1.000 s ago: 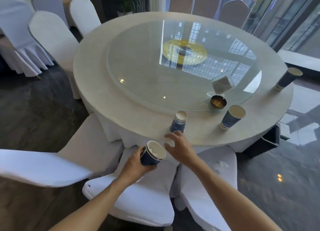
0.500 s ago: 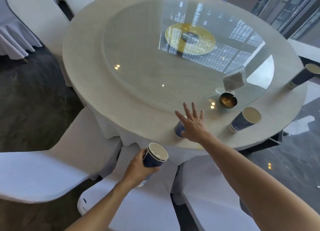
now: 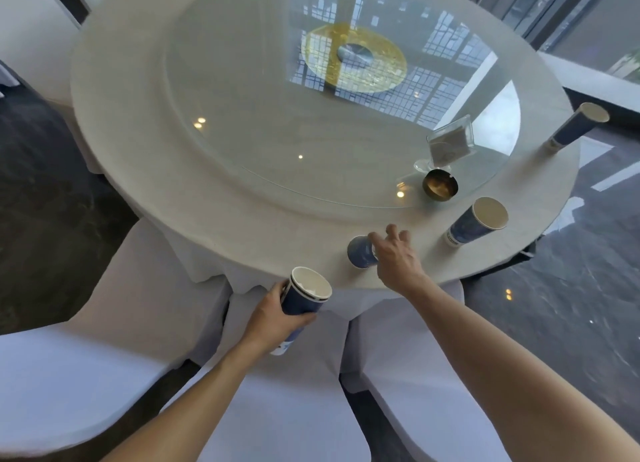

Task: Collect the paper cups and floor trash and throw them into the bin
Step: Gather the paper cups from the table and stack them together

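**Right hand on the next cup**

Your right hand point(image 3: 396, 259) curls around the nearest cup point(image 3: 360, 253) at the table point(image 3: 145, 122) edge; full closure is hidden. Your left hand point(image 3: 277, 318) grips stacked cups point(image 3: 304, 297). Next, probably lift and nest it. Two cups point(image 3: 476, 221) remain rightward.

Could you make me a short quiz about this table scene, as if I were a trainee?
1. True or false: the left hand holds a cup.
2. How many cups stand on the table, counting the one under the right hand?
A. two
B. three
C. five
3. Fill in: the ashtray sits at the near edge of the glass ____.

Key:
1. True; its grip wraps the held cup.
2. B: the near cup, middle cup and far cup.
3. Turntable.
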A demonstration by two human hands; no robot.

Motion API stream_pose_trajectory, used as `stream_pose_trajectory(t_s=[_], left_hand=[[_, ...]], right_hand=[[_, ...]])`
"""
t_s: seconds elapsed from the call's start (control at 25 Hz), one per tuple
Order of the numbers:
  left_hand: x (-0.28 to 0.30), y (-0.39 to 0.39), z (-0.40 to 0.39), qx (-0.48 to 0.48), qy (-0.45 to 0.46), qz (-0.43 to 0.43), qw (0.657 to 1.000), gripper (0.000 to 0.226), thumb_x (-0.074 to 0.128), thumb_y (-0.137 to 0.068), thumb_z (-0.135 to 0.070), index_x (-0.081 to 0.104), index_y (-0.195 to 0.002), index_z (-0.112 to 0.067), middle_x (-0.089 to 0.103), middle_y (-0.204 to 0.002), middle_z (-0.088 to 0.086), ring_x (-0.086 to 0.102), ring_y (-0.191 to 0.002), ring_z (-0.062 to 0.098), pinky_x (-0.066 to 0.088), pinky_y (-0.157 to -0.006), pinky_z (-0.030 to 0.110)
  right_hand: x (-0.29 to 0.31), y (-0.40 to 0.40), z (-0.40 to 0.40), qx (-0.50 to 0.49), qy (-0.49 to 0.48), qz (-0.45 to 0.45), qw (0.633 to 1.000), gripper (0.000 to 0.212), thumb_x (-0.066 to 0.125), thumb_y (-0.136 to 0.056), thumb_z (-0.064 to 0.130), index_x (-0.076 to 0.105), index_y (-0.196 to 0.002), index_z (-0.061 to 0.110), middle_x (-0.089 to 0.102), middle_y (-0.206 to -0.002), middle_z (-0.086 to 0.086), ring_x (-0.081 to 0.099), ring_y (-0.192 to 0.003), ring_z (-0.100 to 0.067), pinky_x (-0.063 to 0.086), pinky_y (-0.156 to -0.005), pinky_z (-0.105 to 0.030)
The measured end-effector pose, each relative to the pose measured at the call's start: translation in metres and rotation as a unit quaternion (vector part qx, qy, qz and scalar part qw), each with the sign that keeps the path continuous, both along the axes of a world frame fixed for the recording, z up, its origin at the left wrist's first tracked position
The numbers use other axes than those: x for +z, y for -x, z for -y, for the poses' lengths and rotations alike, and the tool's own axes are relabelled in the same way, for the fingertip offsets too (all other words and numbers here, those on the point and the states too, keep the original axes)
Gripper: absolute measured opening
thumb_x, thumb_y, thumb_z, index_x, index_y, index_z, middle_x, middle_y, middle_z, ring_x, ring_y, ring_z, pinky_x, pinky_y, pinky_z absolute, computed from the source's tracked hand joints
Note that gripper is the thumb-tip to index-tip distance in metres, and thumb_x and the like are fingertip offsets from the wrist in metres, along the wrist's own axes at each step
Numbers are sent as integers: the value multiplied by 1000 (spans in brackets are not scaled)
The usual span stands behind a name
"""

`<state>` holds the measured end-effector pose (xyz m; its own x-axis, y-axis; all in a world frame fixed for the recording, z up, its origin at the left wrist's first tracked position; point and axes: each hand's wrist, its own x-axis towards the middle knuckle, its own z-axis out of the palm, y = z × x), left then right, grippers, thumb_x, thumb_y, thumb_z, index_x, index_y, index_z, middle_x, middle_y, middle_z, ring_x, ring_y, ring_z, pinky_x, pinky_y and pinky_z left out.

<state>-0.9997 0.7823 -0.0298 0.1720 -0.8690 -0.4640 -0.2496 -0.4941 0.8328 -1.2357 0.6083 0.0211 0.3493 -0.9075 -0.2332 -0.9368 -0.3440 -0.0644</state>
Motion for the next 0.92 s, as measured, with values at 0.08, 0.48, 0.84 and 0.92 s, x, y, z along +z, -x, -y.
stream_pose_trajectory(t_s=[0.08,0.48,0.84,0.92], left_hand=[[3,4,11,-15,17,-10,1000,82,96,-68,-32,56,-139,-26,69,-126,-10,66,-113,14,56,-85,26],[44,61,36,11,69,-68,995,87,91,-60,-54,43,-128,-28,62,-121,-5,64,-113,21,53,-76,24],[125,137,34,86,198,-186,959,86,92,-62,-45,61,-133,-8,74,-122,14,72,-113,34,60,-96,58],[140,159,16,79,205,-190,957,86,92,-62,-44,60,-134,-9,74,-123,15,72,-114,34,59,-96,59]], right_hand=[[-2,17,-18,-69,-7,16,997,45,60,-86,3,47,-124,20,42,-121,-11,45,-111,-35,51,-73,-41],[-8,112,-152,-346,-143,256,891,45,79,-80,31,58,-117,20,62,-108,-6,65,-90,-21,63,-78,-44],[22,175,-229,-346,-209,382,831,57,81,-74,14,43,-115,27,57,-116,-3,67,-101,-18,64,-75,-27],[31,186,-241,-331,-206,397,831,57,80,-73,11,45,-115,26,58,-116,-3,67,-101,-19,65,-75,-30]])
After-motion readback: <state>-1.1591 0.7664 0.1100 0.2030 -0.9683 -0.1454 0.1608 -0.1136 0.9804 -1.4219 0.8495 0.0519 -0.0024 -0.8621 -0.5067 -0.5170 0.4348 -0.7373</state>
